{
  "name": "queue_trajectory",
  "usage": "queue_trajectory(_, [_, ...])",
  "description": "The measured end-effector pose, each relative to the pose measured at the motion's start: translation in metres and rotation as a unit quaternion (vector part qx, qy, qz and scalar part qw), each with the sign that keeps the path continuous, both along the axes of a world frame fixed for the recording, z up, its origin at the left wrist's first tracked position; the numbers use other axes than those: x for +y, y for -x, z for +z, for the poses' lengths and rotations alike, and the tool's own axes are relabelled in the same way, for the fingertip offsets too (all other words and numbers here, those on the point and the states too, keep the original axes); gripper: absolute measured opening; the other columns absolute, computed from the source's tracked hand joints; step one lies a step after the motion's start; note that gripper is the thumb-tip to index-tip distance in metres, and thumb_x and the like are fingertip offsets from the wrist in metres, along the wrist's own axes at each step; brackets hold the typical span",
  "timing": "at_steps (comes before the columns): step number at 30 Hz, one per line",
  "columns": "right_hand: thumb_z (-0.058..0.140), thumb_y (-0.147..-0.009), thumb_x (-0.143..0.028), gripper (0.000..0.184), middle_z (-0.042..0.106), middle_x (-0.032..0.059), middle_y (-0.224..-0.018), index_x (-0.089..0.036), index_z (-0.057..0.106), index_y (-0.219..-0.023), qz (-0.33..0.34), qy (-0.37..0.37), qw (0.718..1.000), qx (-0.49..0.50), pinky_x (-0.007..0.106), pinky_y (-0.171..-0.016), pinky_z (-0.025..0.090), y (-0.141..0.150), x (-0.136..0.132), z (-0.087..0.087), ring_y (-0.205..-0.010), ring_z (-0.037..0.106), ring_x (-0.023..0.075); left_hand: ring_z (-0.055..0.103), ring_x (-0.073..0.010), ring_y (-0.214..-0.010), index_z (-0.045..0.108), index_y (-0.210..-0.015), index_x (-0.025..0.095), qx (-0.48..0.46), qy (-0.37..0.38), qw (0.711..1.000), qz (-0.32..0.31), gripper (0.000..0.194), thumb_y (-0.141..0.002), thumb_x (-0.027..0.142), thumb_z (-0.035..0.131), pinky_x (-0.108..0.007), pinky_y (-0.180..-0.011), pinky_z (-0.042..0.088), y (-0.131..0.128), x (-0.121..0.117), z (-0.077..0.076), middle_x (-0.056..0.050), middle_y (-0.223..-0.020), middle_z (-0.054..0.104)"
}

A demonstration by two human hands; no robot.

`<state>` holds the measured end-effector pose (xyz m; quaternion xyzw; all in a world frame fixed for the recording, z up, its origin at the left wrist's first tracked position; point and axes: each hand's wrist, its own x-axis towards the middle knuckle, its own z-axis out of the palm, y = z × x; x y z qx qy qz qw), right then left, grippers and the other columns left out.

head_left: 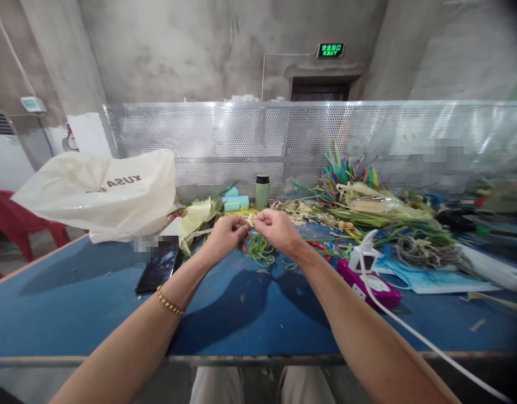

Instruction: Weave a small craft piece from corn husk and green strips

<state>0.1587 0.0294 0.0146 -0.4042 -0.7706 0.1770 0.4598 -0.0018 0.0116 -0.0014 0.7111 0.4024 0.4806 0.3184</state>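
Observation:
My left hand and my right hand meet over the middle of the table, fingertips almost touching. Each is closed in a pinch. Whatever sits between the fingers is too small to make out. Just below and behind them lies a loose tangle of green cord; whether any strand runs up into my fingers is unclear. Pale yellow scraps show behind the fingertips. A crumpled yellow-green sheet lies left of my left hand. Beyond the hands stands a green bottle with a black lid, beside light blue rolls.
A white plastic bag and a dark tablet occupy the left. Right of my forearm are a purple power strip, a white charger cable, a blue mask and heaped cords and stems. A perforated metal screen closes the back.

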Motion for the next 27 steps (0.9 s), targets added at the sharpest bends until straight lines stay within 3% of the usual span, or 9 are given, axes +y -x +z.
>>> queue_trajectory(7, [0.054, -0.08, -0.028, 0.013, 0.056, -0.0035, -0.054, -0.016, 0.057, -0.086, 0.065, 0.019, 0.998, -0.012, 0.021, -0.046, 0.033, -0.004, -0.008, 0.007, -0.046, 0.047, 0.0092, 0.058, -0.0095, -0.041, 0.054, -0.071, 0.016, 0.02, -0.006, 0.998, 0.062, 0.015, -0.083, 0.025, 0.053, -0.019, -0.044, 0.041, 0.003, 0.005, -0.003, 0.0, -0.06, 0.064])
queue_trajectory(14, [0.053, -0.08, -0.022, 0.016, 0.061, -0.0023, -0.057, -0.015, 0.055, -0.094, 0.155, 0.059, 0.986, -0.021, 0.02, -0.046, 0.035, -0.001, -0.024, 0.013, -0.045, 0.048, 0.0078, 0.055, -0.0106, -0.046, 0.054, -0.066, 0.017, 0.167, -0.082, 0.976, 0.113, 0.015, -0.08, 0.014, 0.048, -0.02, -0.049, 0.039, -0.003, -0.008, 0.002, -0.001, -0.056, 0.061])
queue_trajectory(18, [0.052, -0.08, -0.022, 0.012, 0.057, -0.0057, -0.054, -0.018, 0.048, -0.091, 0.172, 0.095, 0.979, 0.05, 0.019, -0.04, 0.031, 0.007, -0.021, 0.007, -0.038, 0.042, 0.0061, 0.056, -0.0127, -0.052, 0.056, -0.066, 0.017, 0.192, -0.131, 0.969, 0.08, 0.016, -0.076, 0.009, 0.046, -0.021, -0.054, 0.039, -0.006, -0.015, 0.004, -0.001, -0.055, 0.059])
queue_trajectory(22, [0.051, -0.08, -0.021, 0.018, 0.056, -0.0078, -0.053, -0.02, 0.04, -0.094, 0.179, 0.126, 0.97, 0.105, 0.018, -0.035, 0.026, 0.011, -0.021, 0.005, -0.033, 0.035, 0.0058, 0.056, -0.0127, -0.053, 0.052, -0.065, 0.018, 0.157, -0.121, 0.98, 0.014, 0.014, -0.071, 0.006, 0.045, -0.021, -0.053, 0.039, -0.004, -0.013, 0.002, 0.001, -0.054, 0.057])
queue_trajectory(27, [0.041, -0.087, -0.019, 0.01, 0.06, -0.0054, -0.055, -0.02, 0.04, -0.097, 0.189, 0.091, 0.976, 0.064, 0.02, -0.041, 0.031, 0.008, -0.028, 0.011, -0.036, 0.04, 0.0074, 0.052, -0.0092, -0.051, 0.051, -0.064, 0.017, 0.13, -0.136, 0.982, 0.001, 0.016, -0.071, 0.005, 0.042, -0.02, -0.055, 0.038, -0.002, -0.009, -0.001, 0.004, -0.053, 0.053])
